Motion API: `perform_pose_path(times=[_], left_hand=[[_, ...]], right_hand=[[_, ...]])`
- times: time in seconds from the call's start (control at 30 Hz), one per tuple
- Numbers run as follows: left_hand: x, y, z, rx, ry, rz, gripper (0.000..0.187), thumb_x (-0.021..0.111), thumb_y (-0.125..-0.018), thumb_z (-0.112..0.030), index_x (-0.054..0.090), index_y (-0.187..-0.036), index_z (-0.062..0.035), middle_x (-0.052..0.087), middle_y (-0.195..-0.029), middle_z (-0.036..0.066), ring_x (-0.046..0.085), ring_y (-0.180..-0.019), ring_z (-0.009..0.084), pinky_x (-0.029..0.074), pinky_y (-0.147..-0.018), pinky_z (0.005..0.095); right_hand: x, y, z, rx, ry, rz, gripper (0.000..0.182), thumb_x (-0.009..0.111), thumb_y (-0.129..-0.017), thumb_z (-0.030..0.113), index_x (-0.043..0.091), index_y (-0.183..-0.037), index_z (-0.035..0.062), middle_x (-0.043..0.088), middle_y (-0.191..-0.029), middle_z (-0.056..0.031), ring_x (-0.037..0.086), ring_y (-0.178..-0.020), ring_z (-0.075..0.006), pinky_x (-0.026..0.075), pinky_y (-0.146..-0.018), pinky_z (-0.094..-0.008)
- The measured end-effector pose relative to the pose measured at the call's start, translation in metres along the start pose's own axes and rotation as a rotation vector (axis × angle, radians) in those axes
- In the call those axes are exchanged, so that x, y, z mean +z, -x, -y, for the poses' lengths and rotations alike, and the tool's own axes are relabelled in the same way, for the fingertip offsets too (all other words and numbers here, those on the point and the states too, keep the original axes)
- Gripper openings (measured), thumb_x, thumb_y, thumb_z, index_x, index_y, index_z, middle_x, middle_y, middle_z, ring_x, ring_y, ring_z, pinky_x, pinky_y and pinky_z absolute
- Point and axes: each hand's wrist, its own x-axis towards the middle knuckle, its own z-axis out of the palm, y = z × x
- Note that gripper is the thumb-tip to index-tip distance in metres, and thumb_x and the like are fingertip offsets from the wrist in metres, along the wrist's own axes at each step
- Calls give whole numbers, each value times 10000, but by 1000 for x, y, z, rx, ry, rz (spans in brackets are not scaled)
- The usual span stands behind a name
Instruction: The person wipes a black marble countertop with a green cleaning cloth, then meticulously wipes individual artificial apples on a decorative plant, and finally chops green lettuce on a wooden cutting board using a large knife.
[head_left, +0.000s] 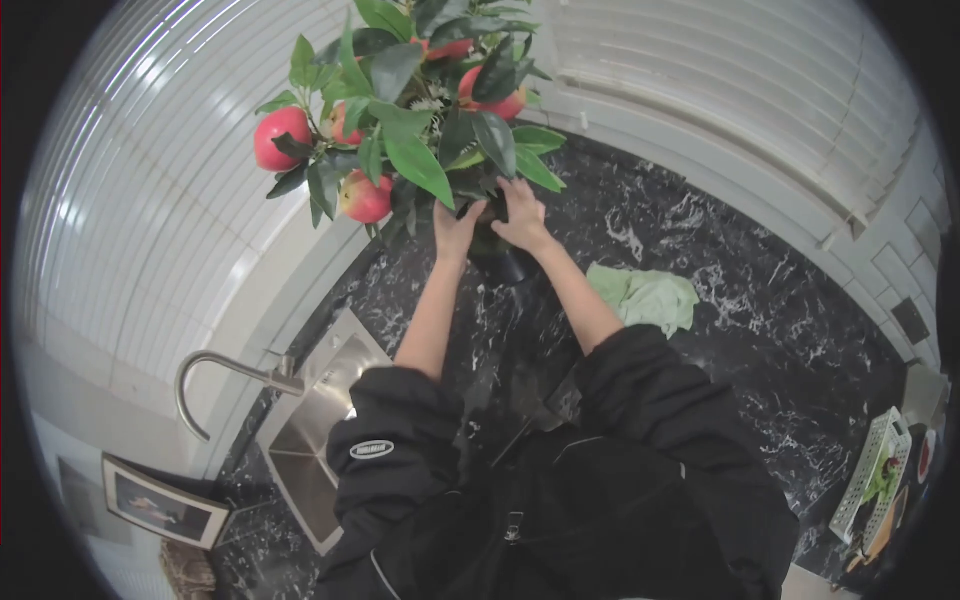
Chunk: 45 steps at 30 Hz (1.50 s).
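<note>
A dark vase [503,262] stands on the black marbled countertop [640,190] near the corner. Out of it rises a leafy plant [415,165] with several red apples, such as the large apple [279,138] at its left. My left hand [457,230] grips the vase's upper part from the left, thumb toward the middle. On the other side my right hand [521,214] holds it too, fingers reaching round the back. Leaves hide the vase's mouth and some of my fingertips. A crumpled pale green cloth [648,298] lies to the right of my right forearm.
A steel sink [325,420] with a curved faucet [235,362] is at the left. Below the faucet stands a framed picture [165,502]. At the far right is a white basket [872,480] with greens. Window blinds [170,190] rise behind the counter.
</note>
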Motion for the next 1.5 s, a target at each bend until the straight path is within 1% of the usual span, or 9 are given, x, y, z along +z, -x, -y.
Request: perform_pose_path(times=[0.1, 0.2, 0.4, 0.6, 0.8, 0.9, 1.0, 1.17, 1.5], left_hand=[[9, -9, 3, -5, 82, 37, 299, 685, -701, -172, 586, -963, -67, 633, -959, 71, 574, -889, 188, 421, -791, 290], [19, -14, 20, 86, 102, -82, 257, 716, -720, -257, 645, -861, -53, 678, -863, 68, 631, -840, 199, 434, -792, 298], [12, -21, 34, 201, 56, 50, 432, 635, -826, -163, 470, -1198, -19, 534, -1181, 126, 512, -1084, 251, 388, -931, 349], [11, -2, -3, 186, -12, 64, 116, 552, -855, -176, 614, -875, -80, 629, -909, 50, 578, -876, 170, 432, -836, 317], [-21, -69, 78, -133, 146, 325, 587, 726, -749, -199, 437, -1230, -27, 478, -1253, 90, 425, -1176, 156, 317, -1023, 275], [-21, -57, 48, -136, 21, 415, 426, 626, -831, -192, 481, -1204, -48, 490, -1255, 81, 419, -1196, 199, 318, -1006, 325], [-19, -62, 52, -139, 34, 470, 291, 610, -840, -329, 395, -804, -137, 373, -778, -33, 340, -724, 80, 269, -642, 238], [-15, -41, 7, -125, 202, 670, 557, 530, -895, -279, 283, -1298, 14, 318, -1344, 140, 295, -1258, 225, 223, -1061, 340], [-12, -30, 16, -218, -26, 455, 863, 572, -823, -474, 145, -1386, 23, 143, -1455, 148, 189, -1335, 252, 185, -1088, 362]], right_hand=[[6, -9, -19, -59, 238, -217, 697, 589, -708, 336, 292, -1320, 183, 359, -1329, -82, 280, -1276, -291, 145, -1020, -539], [4, -19, -52, -72, -250, -33, 751, 671, -736, 276, 299, -1378, 166, 138, -1468, -136, 37, -1372, -258, 140, -1091, -451], [-13, 16, -31, 144, -731, 109, 683, 492, -862, 477, 226, -1397, 148, 223, -1440, -126, 254, -1306, -286, 257, -1046, -402], [25, 15, -40, 109, -661, -136, 554, 379, -911, 333, 239, -1380, 74, 277, -1395, -164, 270, -1281, -298, 241, -1048, -410], [31, 33, -13, 247, -616, -283, 510, 345, -898, 188, 237, -1390, 109, 269, -1414, -136, 231, -1298, -305, 218, -1056, -432], [42, 46, 3, 288, -564, -386, 528, 347, -893, 136, 198, -1397, 93, 247, -1428, -126, 217, -1308, -294, 200, -1061, -427], [60, 55, 13, 289, -509, -513, 577, 380, -873, 125, 160, -1405, 87, 211, -1442, -132, 193, -1323, -301, 179, -1057, -447], [89, 66, 26, 270, -329, -637, 672, 344, -922, 373, 41, -1416, 33, 101, -1466, -158, 129, -1342, -318, 152, -1066, -452], [85, 77, 25, 173, -325, -660, 661, 347, -939, 390, 23, -1429, 85, 98, -1446, -154, 151, -1315, -320, 142, -1037, -460]])
